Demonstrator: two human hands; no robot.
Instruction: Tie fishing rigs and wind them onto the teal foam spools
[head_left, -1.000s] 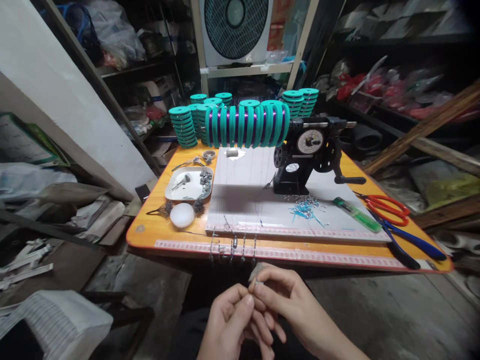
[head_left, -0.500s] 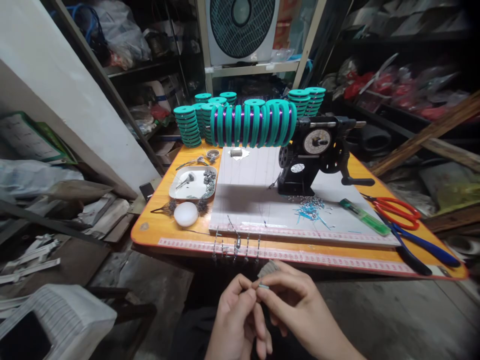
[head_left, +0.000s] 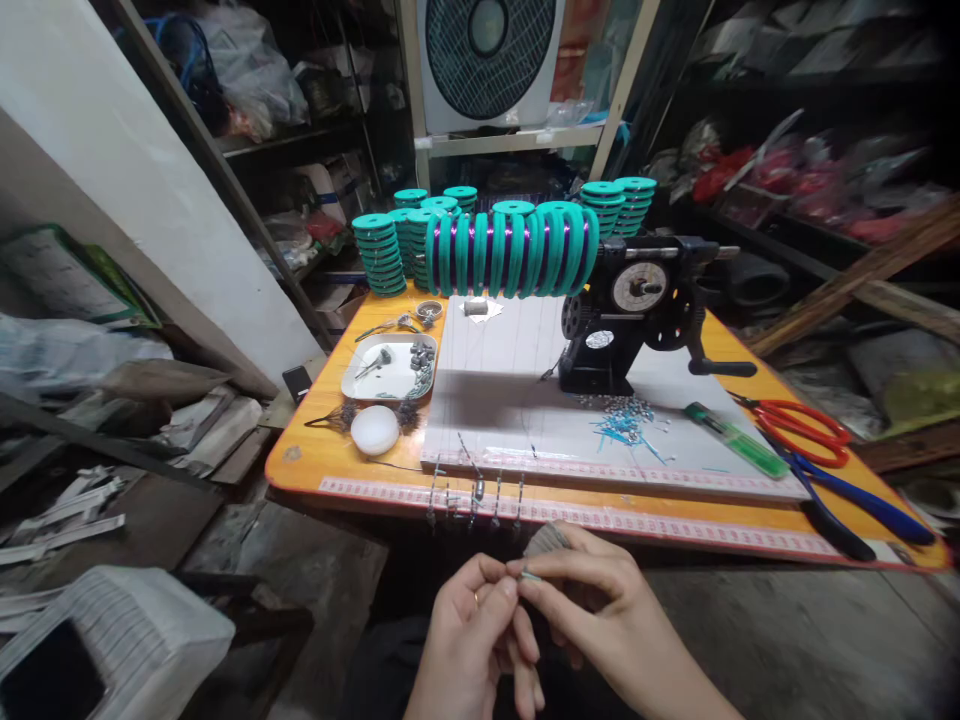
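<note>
My left hand (head_left: 474,625) and my right hand (head_left: 600,595) meet just in front of the table's near edge. Between the right thumb and forefinger is a short, thin, pale green piece (head_left: 529,575); its kind is too small to tell. A grey ribbed bundle (head_left: 546,540) shows behind the right fingers, partly hidden by them. The left thumb and forefinger are pinched together at the tip of the right fingers, and what they grip is hidden. Just beyond the hands, several thin dark strands with small metal parts (head_left: 480,490) hang over the table edge.
A black hand-cranked winder (head_left: 600,345) carries a row of teal spools (head_left: 514,250) with purple line. A white tray (head_left: 351,385) of small metal parts and a white round dish (head_left: 375,430) lie left. Red-handled scissors (head_left: 806,420), blue-handled pliers (head_left: 892,505) and a green cutter (head_left: 739,440) lie right.
The view has shifted slightly. Both hands keep the same pinch close together, and the left fingers have changed position only a little.
</note>
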